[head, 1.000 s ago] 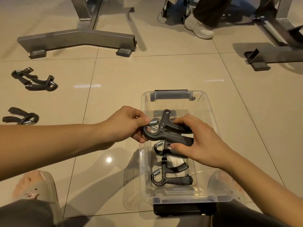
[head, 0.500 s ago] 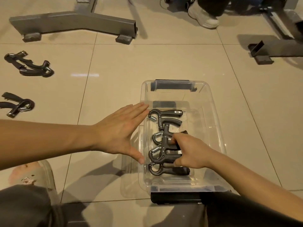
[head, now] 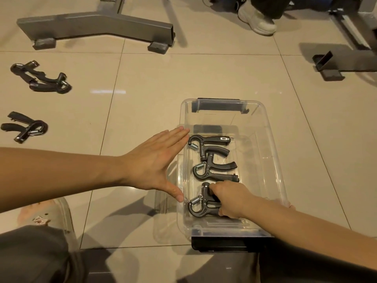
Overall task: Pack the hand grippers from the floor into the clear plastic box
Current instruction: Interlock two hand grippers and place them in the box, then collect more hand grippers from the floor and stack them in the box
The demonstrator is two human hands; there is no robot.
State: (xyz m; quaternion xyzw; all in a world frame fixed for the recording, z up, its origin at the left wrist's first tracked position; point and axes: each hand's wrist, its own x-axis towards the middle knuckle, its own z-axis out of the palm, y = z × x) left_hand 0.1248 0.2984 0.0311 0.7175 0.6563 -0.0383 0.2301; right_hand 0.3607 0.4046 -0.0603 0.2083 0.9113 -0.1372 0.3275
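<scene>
Setting the gripper [head: 199,209] flat works best: right hand [head: 230,199] grips it while left hand [head: 157,162], fingers straight, braces the box [head: 272,152].

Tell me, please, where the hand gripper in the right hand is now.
Head view: the hand gripper lies at the near end of the clear plastic box, by its left wall, gripped by the right hand.

floor [head: 163,82]: glossy beige tiles, dark grout; grey metal frame base [head: 98,23] far left; dark stand foot [head: 334,64] far right

Warm overhead light, tile glare, sharp.
</scene>
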